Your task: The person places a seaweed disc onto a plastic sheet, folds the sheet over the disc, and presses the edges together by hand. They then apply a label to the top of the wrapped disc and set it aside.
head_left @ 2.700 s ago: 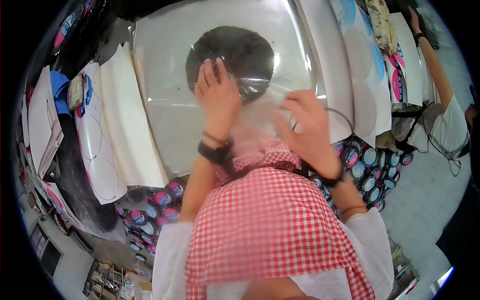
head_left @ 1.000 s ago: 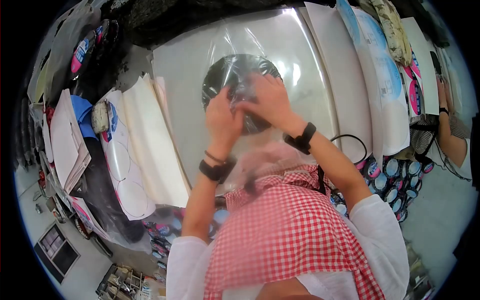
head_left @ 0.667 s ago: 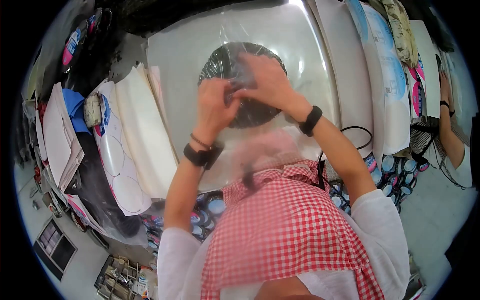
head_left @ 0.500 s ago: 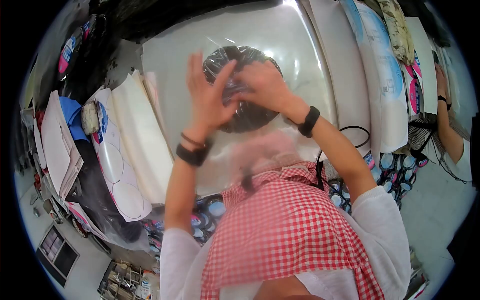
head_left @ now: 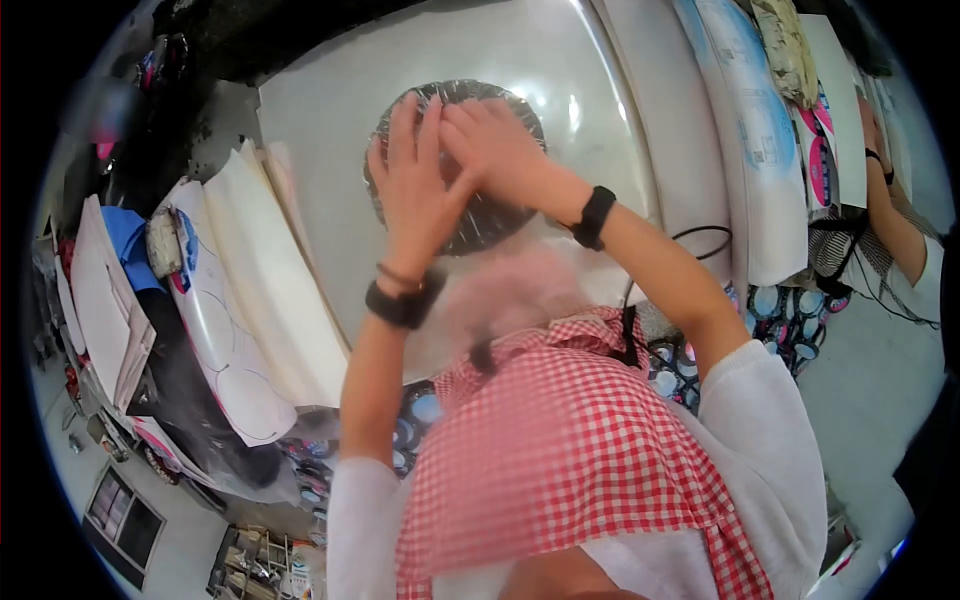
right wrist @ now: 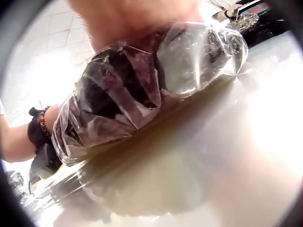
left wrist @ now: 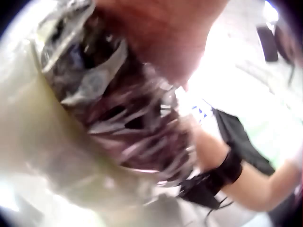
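Note:
A round, dark cake that looks like dried seaweed (head_left: 485,225) lies on the pale work surface, wrapped in clear, crinkled plastic film. My left hand (head_left: 412,190) rests on its left part with the fingers extended and spread. Across the upper middle lies my right hand (head_left: 505,155), its fingers reaching toward the left fingers. In the left wrist view the wrinkled film (left wrist: 137,127) shows close under the palm. The right wrist view shows the dark cake (right wrist: 118,80) through folds of film at its side. Both hands hide much of the cake's top.
Cream paper sheets (head_left: 270,260) and a printed film roll (head_left: 220,310) flank the work surface on the left. Long white and blue printed sheets (head_left: 745,150) lie on the right. Round labelled packs (head_left: 790,310) are below the right edge. Another person's arm (head_left: 890,210) is at far right.
The right hand has come in from the right onto the wrapped cake. My left hand, lifted and spread half a second ago, has come down on it. The film now lies closer over the cake.

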A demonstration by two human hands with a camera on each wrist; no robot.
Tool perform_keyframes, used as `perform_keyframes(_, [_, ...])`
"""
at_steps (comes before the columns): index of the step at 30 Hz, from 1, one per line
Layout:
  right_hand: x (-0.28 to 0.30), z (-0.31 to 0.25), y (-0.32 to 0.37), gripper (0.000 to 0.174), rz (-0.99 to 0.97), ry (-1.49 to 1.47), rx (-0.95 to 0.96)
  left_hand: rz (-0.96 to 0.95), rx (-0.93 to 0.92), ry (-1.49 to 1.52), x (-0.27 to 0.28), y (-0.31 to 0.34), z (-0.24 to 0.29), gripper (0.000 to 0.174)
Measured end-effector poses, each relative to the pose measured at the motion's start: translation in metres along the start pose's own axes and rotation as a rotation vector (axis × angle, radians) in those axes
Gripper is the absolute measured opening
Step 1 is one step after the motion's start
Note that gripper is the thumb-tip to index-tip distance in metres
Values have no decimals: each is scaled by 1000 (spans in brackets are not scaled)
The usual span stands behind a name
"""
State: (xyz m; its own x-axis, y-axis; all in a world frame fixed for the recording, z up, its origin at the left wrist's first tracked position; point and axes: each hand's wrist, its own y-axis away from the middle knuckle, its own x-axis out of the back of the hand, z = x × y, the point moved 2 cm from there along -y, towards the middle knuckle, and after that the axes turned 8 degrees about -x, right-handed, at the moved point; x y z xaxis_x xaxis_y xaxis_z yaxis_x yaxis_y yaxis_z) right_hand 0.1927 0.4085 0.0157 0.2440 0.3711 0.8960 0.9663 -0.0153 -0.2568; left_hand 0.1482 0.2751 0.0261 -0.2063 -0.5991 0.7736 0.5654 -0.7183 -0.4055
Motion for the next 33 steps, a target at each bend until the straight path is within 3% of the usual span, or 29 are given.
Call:
perform_keyframes(2, [4, 3, -3, 41, 69, -46, -10, -123, -11, -119, -6, -4, -2, 61])
perform_keyframes(3, [9, 8, 2, 53, -153, -117, -71, -112, -6, -139, -7, -4, -2, 50])
perform_keyframes(6, [50, 8, 40, 69, 77, -262, -155, -192, 8, -289, -12, -6, -3, 44])
perform_keyframes(7, [37, 12, 53, 77, -71, -210, -201, -193, -15, -276, -14, -7, -3, 43])
perform_keyframes(8, [25, 0, 57, 75, -71, 4, -230, -211, -46, -265, -14, -6, -4, 42])
perform_keyframes(10, [16, -13, 53, 71, 0, 107, -282, -237, -86, -227, -12, -3, 3, 41])
perform_keyframes(13, [19, -11, 52, 64, -66, 178, -268, -206, -115, -167, -2, -8, 21, 38])
perform_keyframes(16, [43, 10, 60, 58, -104, -194, -173, -166, -69, -198, -13, -6, 16, 30])
perform_keyframes(17, [46, 27, 70, 50, -42, -448, -217, -151, -69, -228, -16, -5, 15, 22])
perform_keyframes(18, [55, 57, 91, 48, 44, -353, -278, -150, -79, -228, -15, -8, 14, 21])
perform_keyframes(20, [143, 103, 139, 45, -34, -228, -485, -160, -77, -227, -15, -6, 16, 19])
perform_keyframes(21, [173, 123, 162, 46, 157, 43, -621, -155, -73, -229, -14, -8, 19, 16])
perform_keyframes(23, [207, 177, 214, 52, 65, 552, -623, -142, -88, -228, -14, -8, 19, 16])
perform_keyframes(27, [220, 215, 207, 49, -427, 271, -1039, -130, -79, -221, -15, -8, 18, 14])
perform_keyframes(30, [176, 237, 152, 35, -7, 570, -563, -122, -88, -214, -16, -6, 16, 14])
perform_keyframes(33, [140, 268, 92, 28, 63, 824, -569, -110, -104, -203, -15, -9, 17, 13])
